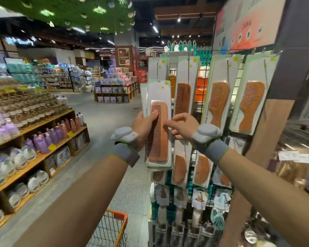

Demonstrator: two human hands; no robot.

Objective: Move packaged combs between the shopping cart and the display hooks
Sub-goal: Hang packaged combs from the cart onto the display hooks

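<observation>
My left hand (pixel 144 124) grips a stack of packaged combs (pixel 158 125), held upright in front of the display rack. The front pack shows a straight brown comb on a white card. My right hand (pixel 183 126) is beside the stack's right edge, index finger stretched out and touching the front pack, the other fingers curled. More packaged combs hang on the display hooks (pixel 227 68) of a black wire grid, such as one with a handle (pixel 219 102) and another (pixel 251 104). The orange shopping cart (pixel 112 229) stands low, below my left forearm.
Lower hooks carry more combs (pixel 180 168) and brushes (pixel 218 221). Wooden shelves (pixel 39 139) with bottles and packs line the left side. An open aisle floor (pixel 103 111) runs ahead. A brown post (pixel 268 139) stands right of the rack.
</observation>
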